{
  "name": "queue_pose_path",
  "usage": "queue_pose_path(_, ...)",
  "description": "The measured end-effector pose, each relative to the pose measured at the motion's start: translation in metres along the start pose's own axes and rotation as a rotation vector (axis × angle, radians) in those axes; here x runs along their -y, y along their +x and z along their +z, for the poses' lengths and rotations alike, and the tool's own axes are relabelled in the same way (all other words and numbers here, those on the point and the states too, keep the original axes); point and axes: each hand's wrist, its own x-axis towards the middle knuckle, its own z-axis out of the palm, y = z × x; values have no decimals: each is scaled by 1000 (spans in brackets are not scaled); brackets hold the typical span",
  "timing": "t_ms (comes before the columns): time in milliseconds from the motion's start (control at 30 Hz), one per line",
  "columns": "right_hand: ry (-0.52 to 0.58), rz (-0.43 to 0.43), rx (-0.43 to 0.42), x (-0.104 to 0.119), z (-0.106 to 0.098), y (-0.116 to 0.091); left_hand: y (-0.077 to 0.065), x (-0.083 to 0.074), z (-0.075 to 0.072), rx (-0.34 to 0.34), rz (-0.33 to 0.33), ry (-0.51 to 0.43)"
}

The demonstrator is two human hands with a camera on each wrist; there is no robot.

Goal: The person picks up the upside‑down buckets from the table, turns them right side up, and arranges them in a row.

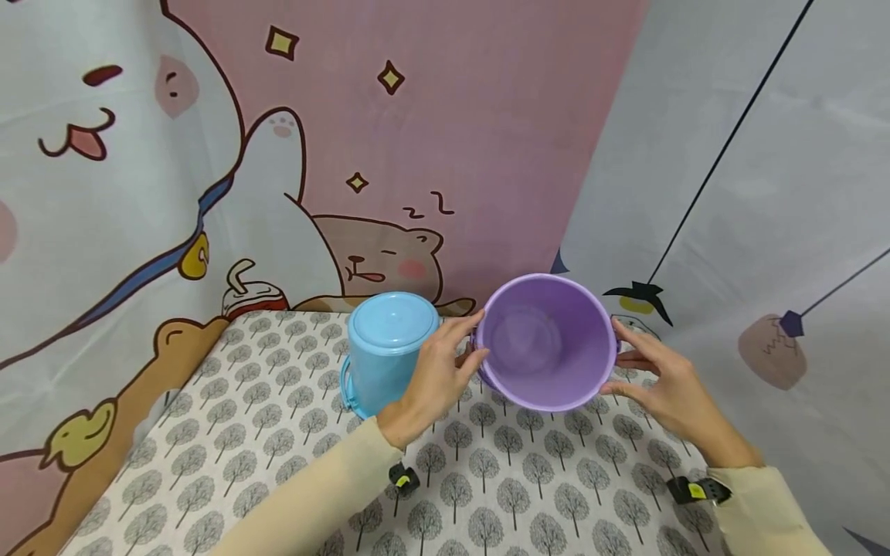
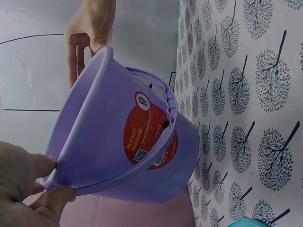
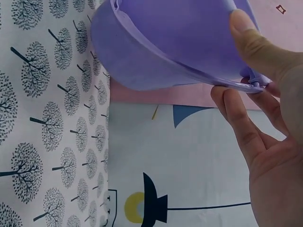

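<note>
Both hands hold a purple bucket by opposite sides of its rim, its mouth tilted toward the head camera. My left hand grips the rim's left side, thumb and fingers at the handle joint. On the other side my right hand pinches the rim, its thumb near the edge and fingers below the handle's end. A red round label and the purple handle show on the bucket's side in the left wrist view. The bucket's inside looks bare.
A light blue bucket stands upside down to the left, close behind my left hand, its handle hanging at its side. The table wears a tree-print cloth. A cartoon-printed backdrop rises behind and at both sides.
</note>
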Motion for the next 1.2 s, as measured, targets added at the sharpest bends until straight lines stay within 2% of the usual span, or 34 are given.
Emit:
queue_pose_path(100,9,10,-7,-3,0,1,1,0,0,39,-38,-38)
queue_pose_path(200,4,31,-17,-8,2,3,3,0,0,63,-48,-60)
queue_pose_path(400,27,85,-20,-18,5,5,6,2,2,99,-70,-1)
queue_pose_path(600,90,127,-20,-25,10,6,7,3,4,135,-105,-15)
queue_pose_path(767,103,142,-13,-33,14,5,8,3,8,142,-130,-8)
queue_pose_path(1000,92,164,-24,-42,16,4,11,1,14,145,-198,27)
queue_pose_path(1200,83,202,-21,-47,17,5,14,3,22,148,-206,15)
